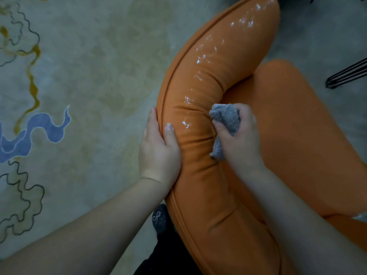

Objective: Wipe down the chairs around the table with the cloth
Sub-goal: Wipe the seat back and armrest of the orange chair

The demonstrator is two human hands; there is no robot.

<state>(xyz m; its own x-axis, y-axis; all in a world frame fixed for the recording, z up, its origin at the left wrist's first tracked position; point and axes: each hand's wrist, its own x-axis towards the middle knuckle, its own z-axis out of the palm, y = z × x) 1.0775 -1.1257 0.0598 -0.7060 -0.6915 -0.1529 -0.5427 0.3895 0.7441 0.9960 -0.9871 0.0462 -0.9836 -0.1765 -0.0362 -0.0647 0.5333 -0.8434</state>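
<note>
Patterned rug (89, 76); one orange chair (208, 86), one grey cloth (226, 118), two hands.

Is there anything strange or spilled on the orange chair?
Yes. Shiny wet-looking patches run along the top of the curved orange padded chair backrest, ahead of the crumpled grey cloth gripped in the right hand.

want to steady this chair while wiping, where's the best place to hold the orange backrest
Grip the padded backrest on its outer seamed edge, coming from the rug side, as the left hand does: thumb on top, fingers behind. The thick curved roll fills the palm there, leaving the top and inner face free for the right hand with the cloth.
</note>
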